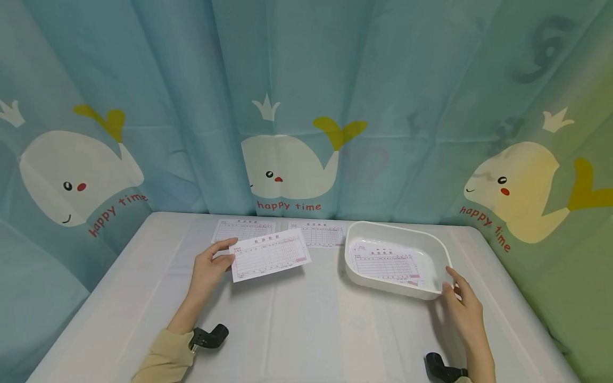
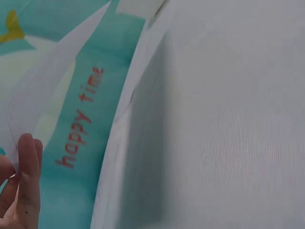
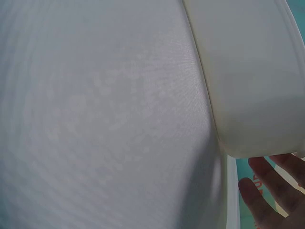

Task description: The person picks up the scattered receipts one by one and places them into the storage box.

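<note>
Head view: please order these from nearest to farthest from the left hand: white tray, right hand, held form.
1. Held form: in the left hand.
2. White tray: to its right.
3. Right hand: at the tray's right end.

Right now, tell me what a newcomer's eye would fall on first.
Probably the big pale whales printed on the blue-green curtain behind the table. Next would likely come the paper form that the left hand pinches by its left edge, raised over the table. To its right, the right hand touches the end of a white tray with forms lying inside.
</note>
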`<state>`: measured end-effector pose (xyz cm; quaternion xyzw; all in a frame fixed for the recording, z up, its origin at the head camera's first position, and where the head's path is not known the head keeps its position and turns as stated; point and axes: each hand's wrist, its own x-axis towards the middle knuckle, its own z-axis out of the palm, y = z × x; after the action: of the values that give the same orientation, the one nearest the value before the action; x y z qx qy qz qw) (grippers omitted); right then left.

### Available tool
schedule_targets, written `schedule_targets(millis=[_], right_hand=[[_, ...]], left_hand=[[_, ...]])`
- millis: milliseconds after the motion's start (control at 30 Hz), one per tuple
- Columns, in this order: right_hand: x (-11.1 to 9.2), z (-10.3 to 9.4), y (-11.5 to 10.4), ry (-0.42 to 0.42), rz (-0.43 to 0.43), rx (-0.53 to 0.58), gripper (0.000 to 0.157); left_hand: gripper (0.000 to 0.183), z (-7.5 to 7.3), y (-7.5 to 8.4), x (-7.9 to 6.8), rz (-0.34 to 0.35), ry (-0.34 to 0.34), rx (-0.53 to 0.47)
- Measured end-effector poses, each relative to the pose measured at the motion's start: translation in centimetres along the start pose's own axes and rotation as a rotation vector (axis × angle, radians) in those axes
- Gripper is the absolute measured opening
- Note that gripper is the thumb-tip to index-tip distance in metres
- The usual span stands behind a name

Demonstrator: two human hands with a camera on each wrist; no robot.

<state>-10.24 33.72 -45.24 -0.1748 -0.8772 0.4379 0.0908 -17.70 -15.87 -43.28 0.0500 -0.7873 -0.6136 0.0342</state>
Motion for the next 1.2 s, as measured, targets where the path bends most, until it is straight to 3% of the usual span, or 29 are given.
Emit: schedule_targets(millis=[233,633,1200], right_hand=[[0.0,0.0,0.0,0.001,-0.009,0.002,0.05],[-0.1,-0.1,0.1,0.019,-0.009,-0.005,0.05],[-0.2,0.0,0.1,0.017,-0.02,-0.003,0.05]], left_hand=[[0.039,2.4,0.6,-0.3,-0.023,-0.018,-0.05],[0.037,5.9,1.5,-0.5,0.06,-0.042,-0.096],[0.037,11.0,3.7,0.2,0.099,-0.111,-0.168]])
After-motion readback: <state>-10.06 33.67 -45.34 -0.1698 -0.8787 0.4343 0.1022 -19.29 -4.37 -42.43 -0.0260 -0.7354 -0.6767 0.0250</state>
